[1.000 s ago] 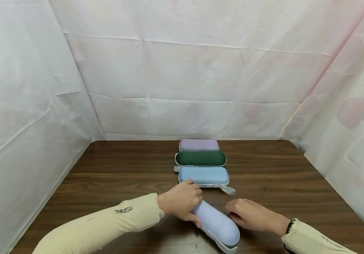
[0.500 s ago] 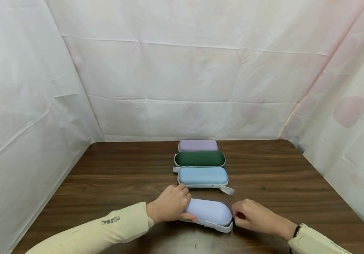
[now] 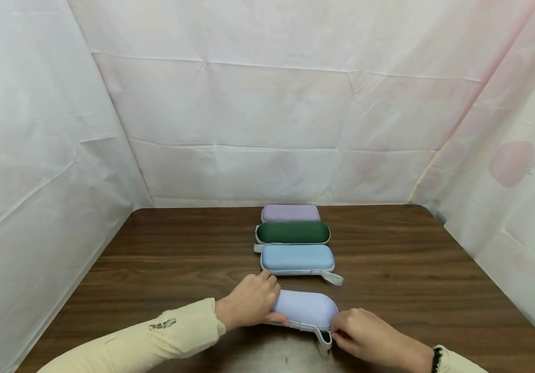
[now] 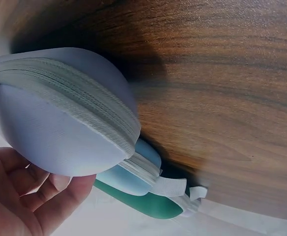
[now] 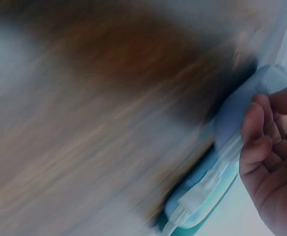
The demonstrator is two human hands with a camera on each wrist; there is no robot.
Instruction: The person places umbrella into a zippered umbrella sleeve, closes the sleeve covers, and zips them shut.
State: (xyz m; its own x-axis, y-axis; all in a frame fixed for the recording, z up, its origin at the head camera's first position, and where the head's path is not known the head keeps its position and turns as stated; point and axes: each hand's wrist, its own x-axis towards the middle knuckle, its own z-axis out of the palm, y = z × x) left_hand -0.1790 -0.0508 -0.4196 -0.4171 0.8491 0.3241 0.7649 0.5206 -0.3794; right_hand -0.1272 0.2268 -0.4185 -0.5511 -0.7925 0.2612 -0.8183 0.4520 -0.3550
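A lavender zip-up glasses case (image 3: pixel 307 308) lies on the table near its front. My left hand (image 3: pixel 251 300) grips its left end, thumb along the front side and fingers over the far side. At the other end my right hand (image 3: pixel 365 331) has its fingers curled against the zip, pinching at the zipper pull, which the fingertips hide. Beside those fingers a pale strap loop (image 3: pixel 323 338) hangs toward the front. The left wrist view shows the zip seam (image 4: pixel 74 96) closed round the near end. Blur in the right wrist view hides detail around the fingertips.
Behind the held case, a light blue case (image 3: pixel 297 257), a dark green case (image 3: pixel 293 232) and a purple case (image 3: pixel 291 213) lie in a row toward the back edge. The dark wooden table (image 3: pixel 179 248) is enclosed by white sheeting (image 3: pixel 249 114).
The lavender case has turned from slanted to nearly crosswise, the left hand shifting slightly left with it. The right hand has moved round its right end toward the front. The strap loop now hangs down.
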